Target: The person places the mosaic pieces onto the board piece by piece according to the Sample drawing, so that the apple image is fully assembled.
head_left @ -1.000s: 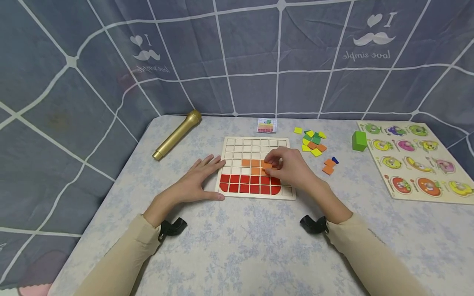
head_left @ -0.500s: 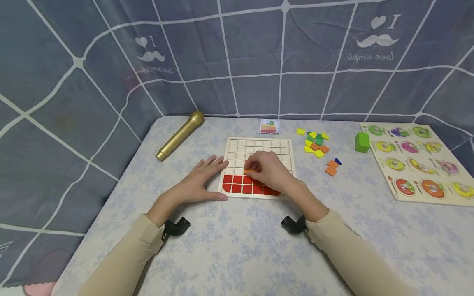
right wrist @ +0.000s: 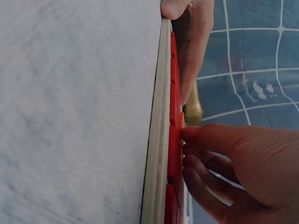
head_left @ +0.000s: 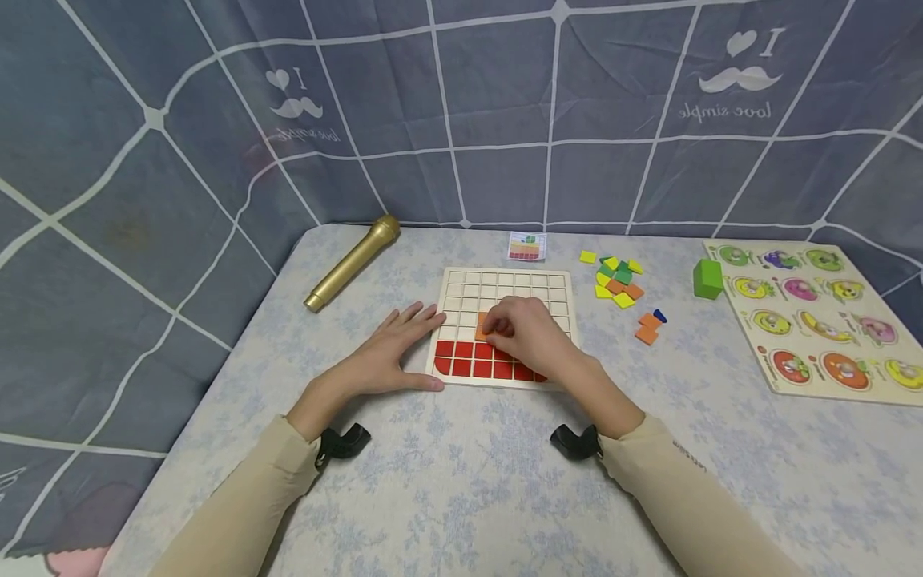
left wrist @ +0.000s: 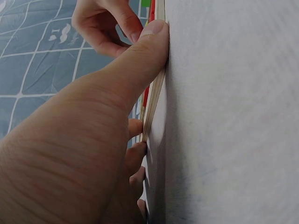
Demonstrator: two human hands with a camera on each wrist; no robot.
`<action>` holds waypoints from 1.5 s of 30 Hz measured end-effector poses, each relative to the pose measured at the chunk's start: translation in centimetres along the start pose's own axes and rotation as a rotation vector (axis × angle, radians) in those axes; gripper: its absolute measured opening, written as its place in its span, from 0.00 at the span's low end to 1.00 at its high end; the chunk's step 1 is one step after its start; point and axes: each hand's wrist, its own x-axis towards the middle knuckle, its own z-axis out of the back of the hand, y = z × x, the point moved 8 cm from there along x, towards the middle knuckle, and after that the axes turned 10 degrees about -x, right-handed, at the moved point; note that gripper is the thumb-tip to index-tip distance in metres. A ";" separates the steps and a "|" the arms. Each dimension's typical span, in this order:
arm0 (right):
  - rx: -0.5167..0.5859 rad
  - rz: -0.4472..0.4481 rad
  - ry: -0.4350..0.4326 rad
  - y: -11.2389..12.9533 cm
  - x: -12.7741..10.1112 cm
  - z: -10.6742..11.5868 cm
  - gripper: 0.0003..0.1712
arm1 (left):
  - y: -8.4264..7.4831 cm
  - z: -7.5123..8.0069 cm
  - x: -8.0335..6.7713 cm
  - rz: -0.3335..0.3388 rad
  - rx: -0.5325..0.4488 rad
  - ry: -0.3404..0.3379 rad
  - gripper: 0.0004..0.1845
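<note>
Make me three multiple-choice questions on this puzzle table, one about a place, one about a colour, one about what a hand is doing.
1. Where does the gold microphone lie?
A. left of the grid board
B. on the fruit puzzle
C. under the right hand

2. What colour are the tiles filling the board's two nearest rows?
A. yellow
B. red
C. blue

3. What is the left hand doing?
A. gripping the green block
B. lifting the microphone
C. resting flat against the board's left edge

Answers: 1 A, it lies on the table beyond the left hand. 2 B, red squares show. 3 C, fingers lie straight.
</note>
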 end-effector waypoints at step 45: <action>-0.077 0.060 -0.040 -1.4 -1.6 2.5 0.10 | -0.3 0.0 0.0 -0.031 0.008 -0.009 0.59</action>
